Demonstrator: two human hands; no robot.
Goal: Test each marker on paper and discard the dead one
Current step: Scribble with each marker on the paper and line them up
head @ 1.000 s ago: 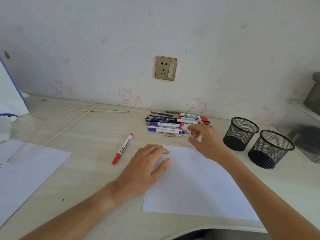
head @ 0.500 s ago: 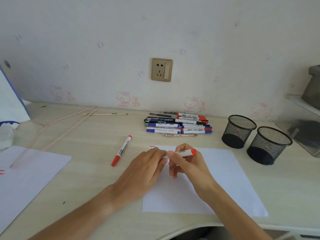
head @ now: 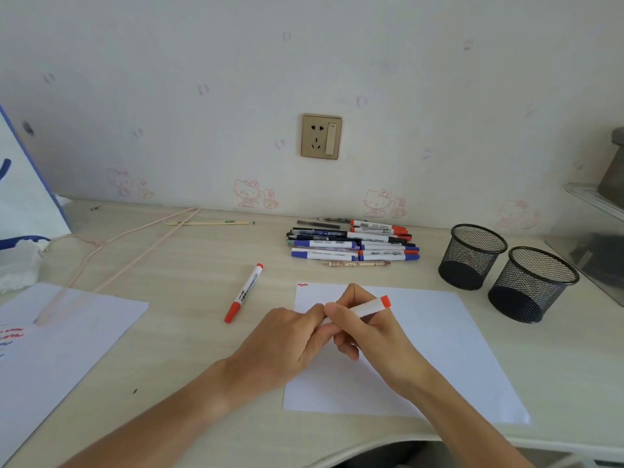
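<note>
White-barrelled marker with an orange-red end (head: pixel 368 307); a second white marker with red cap and red tail (head: pixel 244 292) lying on the pale wood-grain desk (head: pixel 189 265); a red squiggle (head: pixel 302 284) on the white paper sheet (head: pixel 439 332); a pile of white markers with blue, red and black ends (head: pixel 354 244); two black wire-mesh cups (head: pixel 472 256); off-white wall with faded pink cartoon-cat prints (head: pixel 248 194); a gold-coloured wall socket (head: pixel 321 136)

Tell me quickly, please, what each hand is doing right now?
Left hand: grips the cap end of the marker.
Right hand: holds the marker's barrel above the paper.
</note>
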